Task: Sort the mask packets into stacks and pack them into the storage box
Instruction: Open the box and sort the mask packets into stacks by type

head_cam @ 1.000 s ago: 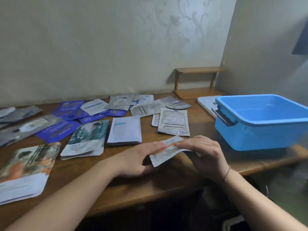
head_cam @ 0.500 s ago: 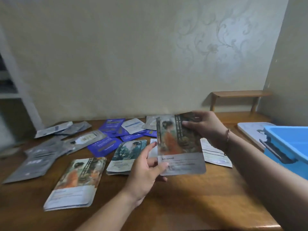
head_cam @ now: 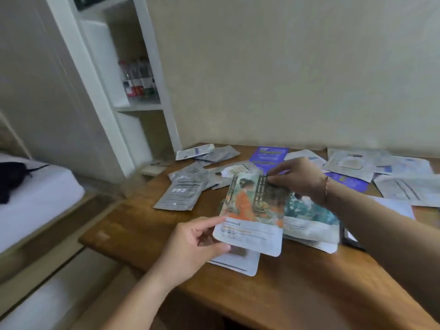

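A bed (head_cam: 35, 196) with a white sheet is sitting at far left, a dark cloth (head_cam: 12, 179) lying on it. Beside it a white shelf unit (head_cam: 133, 91) is holding blurred bottles (head_cam: 138, 79). The wooden counter (head_cam: 297, 294) is standing against a pale wall (head_cam: 285, 67), carrying grey packets (head_cam: 181, 191), then purple ones (head_cam: 269, 156), then white ones (head_cam: 404, 186). The left hand (head_cam: 190, 248) is pinching the lower corner of an orange-figure mask packet (head_cam: 250, 215), the right hand (head_cam: 297, 177) pinching its top edge, just above a matching stack (head_cam: 238, 263). A teal packet stack (head_cam: 312, 222) is lying just beside.
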Demonstrator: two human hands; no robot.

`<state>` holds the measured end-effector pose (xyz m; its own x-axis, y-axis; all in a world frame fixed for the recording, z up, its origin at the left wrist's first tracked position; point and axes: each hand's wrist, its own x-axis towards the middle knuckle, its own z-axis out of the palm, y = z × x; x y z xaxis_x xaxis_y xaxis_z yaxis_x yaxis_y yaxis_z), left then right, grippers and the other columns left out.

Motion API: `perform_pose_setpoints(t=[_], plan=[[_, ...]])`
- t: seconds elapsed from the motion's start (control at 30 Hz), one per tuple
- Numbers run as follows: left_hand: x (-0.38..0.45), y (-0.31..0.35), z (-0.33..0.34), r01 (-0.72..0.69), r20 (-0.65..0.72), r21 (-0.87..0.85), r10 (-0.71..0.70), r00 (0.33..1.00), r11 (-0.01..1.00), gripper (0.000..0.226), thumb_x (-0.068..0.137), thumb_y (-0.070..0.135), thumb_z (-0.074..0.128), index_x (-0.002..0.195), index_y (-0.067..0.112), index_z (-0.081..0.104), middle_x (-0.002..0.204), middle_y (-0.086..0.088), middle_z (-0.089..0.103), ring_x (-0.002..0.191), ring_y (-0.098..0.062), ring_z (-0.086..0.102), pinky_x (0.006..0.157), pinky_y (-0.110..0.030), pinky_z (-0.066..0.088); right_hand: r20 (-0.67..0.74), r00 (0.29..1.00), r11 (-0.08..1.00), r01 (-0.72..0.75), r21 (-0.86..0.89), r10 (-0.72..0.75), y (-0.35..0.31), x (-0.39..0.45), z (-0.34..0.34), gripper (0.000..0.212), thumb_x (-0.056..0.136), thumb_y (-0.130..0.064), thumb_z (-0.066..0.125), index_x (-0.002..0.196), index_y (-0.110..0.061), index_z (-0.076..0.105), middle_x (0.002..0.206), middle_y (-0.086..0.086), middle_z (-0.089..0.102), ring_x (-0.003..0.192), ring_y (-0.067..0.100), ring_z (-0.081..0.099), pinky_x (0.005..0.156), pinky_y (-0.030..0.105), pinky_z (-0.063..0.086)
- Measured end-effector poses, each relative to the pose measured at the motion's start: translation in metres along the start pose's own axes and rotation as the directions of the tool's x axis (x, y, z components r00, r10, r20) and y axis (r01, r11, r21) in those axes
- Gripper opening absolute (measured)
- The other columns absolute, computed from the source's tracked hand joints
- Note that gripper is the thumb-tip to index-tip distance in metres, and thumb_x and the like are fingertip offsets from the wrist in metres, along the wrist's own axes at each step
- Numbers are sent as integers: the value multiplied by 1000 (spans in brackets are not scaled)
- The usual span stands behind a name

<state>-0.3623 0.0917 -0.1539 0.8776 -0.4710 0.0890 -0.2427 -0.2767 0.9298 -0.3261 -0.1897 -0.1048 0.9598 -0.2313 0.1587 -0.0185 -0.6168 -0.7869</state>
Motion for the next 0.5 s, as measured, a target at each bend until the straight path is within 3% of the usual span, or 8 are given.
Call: perform_pose_setpoints(t=[0.13, 0.27, 0.4, 0.5], plan=[[-3, -27, -32, 31, -68, 213, -17, 998, 976, 50, 75, 16, 83, 116, 40, 67, 110, 21, 69, 101, -10, 64, 83, -19, 50, 81, 997, 983, 28, -179, -14, -4, 19, 43, 13, 75, -31, 79, 67, -35, 70, 72, -8, 67, 67, 13, 62, 63, 26, 50], [-2, -39, -41, 19, -75, 405, 13, 997, 914, 45, 73, 32, 83, 114, 43, 67, 106, 27, 65, 99, 0, 58, 77, -11, 46, 151, 989, 934, 63, -353, -10, 1, 22, 64, 12, 76, -40, 76, 70, -36, 66, 80, -11, 69, 75, 11, 66, 70, 28, 54], [-1, -43, -42, -4, -27, 531, 22, 999, 848, 53, 65, 51, 83, 114, 41, 66, 113, 28, 55, 108, 4, 51, 90, -15, 43, 163, 985, 839, 129, -529, -49, 11, 21, 66, 19, 79, -56, 66, 87, -39, 69, 92, -15, 66, 95, 11, 54, 84, 32, 44], [-2, -40, -37, 0, -29, 554, 19, 999, 832, 51, 64, 60, 79, 110, 44, 64, 125, 35, 46, 122, 10, 38, 99, -15, 35, 194, 980, 782, 149, -605, -37, 12, 18, 64, 27, 84, -61, 57, 94, -39, 69, 93, -13, 64, 98, 16, 42, 96, 41, 32]])
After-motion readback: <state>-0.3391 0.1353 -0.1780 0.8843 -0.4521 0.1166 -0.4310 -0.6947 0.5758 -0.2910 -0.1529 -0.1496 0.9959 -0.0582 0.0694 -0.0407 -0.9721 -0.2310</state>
